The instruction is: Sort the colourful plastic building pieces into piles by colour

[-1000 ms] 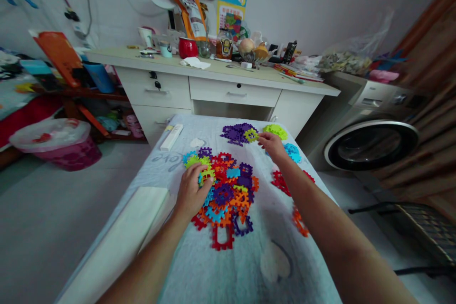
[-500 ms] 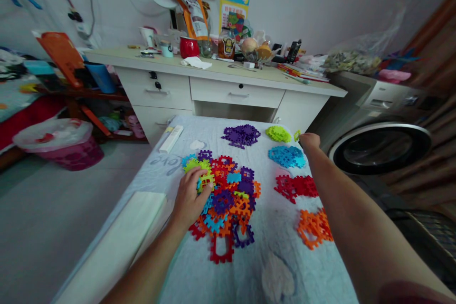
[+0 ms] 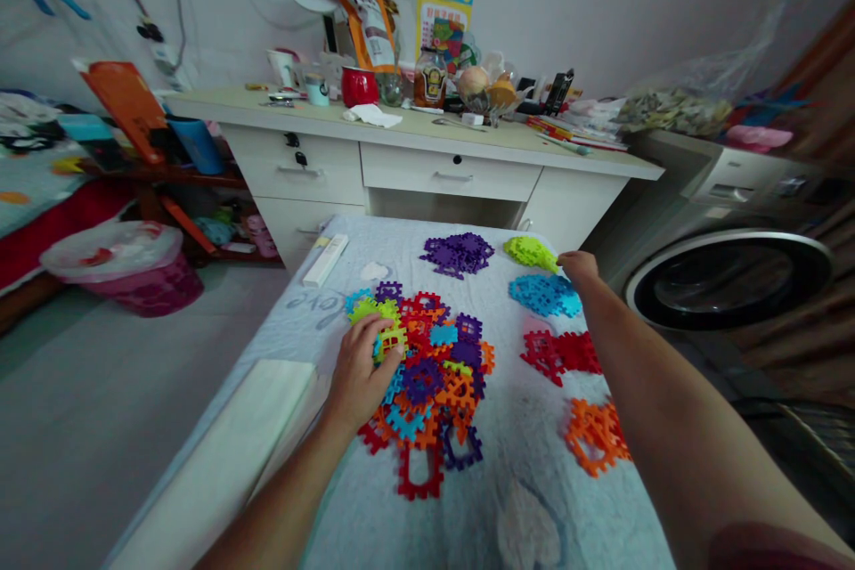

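My left hand [image 3: 362,370] is over the left side of a mixed heap of notched plastic building pieces [image 3: 422,381]. Its thumb and fingers curl around a yellow-green building piece [image 3: 394,338] with window-like holes. Stretched out to the far right, my right hand [image 3: 580,267] has its fingertips pinched at the edge of the yellow-green pile [image 3: 527,251], on a yellow-green piece [image 3: 551,264] partly covered by the fingers. Close to that hand lies a blue pile [image 3: 544,294]. Red pieces [image 3: 557,354] and orange pieces [image 3: 596,435] lie nearer, partly hidden by my right forearm.
A purple pile [image 3: 458,254] lies at the far middle of the cloth-covered table [image 3: 494,499]. At the left edge are a white power-strip-like bar [image 3: 325,261] and a long white box [image 3: 220,463]. Behind stands a cluttered desk [image 3: 447,171]; a washing machine [image 3: 728,214] is at right.
My right hand has brought its yellow-green piece left and slightly down against the yellow-green pile; a gap showed between them before. My left hand stays on the heap. The view has shifted slightly.
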Tool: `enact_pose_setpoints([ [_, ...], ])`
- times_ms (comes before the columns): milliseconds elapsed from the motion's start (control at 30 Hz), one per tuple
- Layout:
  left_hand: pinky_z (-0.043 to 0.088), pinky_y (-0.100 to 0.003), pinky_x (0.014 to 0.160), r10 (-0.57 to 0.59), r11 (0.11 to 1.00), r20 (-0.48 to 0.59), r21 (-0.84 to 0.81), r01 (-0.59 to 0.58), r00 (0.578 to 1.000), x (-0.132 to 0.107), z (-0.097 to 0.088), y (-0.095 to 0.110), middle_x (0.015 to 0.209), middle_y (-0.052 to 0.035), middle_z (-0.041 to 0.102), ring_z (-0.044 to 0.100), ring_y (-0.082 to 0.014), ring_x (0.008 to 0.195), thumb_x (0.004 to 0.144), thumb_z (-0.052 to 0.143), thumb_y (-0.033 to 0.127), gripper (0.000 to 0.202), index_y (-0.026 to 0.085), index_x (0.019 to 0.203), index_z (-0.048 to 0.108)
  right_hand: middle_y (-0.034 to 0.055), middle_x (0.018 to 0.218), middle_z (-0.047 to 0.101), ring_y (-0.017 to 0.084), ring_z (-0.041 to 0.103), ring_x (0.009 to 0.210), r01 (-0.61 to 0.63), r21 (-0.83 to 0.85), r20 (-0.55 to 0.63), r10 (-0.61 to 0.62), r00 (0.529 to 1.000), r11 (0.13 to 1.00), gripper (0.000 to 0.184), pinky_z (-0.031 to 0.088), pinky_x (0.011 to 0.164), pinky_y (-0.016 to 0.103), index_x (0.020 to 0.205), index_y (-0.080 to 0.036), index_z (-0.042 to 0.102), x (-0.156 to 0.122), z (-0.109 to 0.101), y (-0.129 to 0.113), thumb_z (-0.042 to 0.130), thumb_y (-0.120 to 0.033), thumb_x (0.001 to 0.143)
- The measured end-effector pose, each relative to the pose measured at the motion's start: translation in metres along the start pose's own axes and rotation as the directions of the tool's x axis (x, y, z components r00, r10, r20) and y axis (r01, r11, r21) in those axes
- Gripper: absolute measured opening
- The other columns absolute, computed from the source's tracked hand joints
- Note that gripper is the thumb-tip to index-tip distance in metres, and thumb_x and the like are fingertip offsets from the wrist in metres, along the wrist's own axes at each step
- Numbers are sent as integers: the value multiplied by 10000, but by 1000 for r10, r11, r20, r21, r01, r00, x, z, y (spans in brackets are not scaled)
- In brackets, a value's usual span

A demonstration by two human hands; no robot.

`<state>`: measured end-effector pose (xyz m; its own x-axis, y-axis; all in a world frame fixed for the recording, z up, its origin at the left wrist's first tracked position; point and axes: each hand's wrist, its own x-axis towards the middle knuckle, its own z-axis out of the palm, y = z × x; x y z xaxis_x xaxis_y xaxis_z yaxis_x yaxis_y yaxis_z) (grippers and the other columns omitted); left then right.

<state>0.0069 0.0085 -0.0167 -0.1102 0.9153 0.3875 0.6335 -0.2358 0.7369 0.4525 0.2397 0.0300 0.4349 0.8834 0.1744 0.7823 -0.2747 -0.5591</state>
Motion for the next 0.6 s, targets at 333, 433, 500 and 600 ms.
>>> enact_pose_setpoints([
  [333,388,-496,1096,-1,1000,-7,-5,1,1000,0,-1,2,1266,-99,567,516,-274,1235,856,557,417,346,222,1135,616,94,875,746,165,655,723,-88,96,-21,91,996,992,279,462,618,240,807,-176,772,-17,-13,0,535,-67,708],
  [433,382,-497,1099,-4,1000,3,-5,4,1000,0,-1,2,1273,-99,560,509,-274,1241,858,555,418,347,222,1140,611,95,876,745,163,652,712,-62,88,-35,65,997,994,338,466,631,241,891,-147,776,-27,-20,-8,517,-65,689],
  [500,384,-496,1096,0,1000,1,-8,0,1000,0,-1,2,1270,-101,559,511,-274,1234,857,556,416,344,220,1134,612,85,821,739,161,645,673,-12,74,-23,14,1000,997,378,472,632,246,947,-132,774,-37,-22,-17,503,-81,689],
  [600,383,-496,1096,0,1000,-11,-22,0,1000,0,-1,3,1261,-101,560,511,-273,1230,854,558,408,335,221,1127,615,72,764,730,164,646,664,122,68,12,-123,992,990,374,491,651,256,978,-126,769,-58,-24,-35,500,-124,718],
])
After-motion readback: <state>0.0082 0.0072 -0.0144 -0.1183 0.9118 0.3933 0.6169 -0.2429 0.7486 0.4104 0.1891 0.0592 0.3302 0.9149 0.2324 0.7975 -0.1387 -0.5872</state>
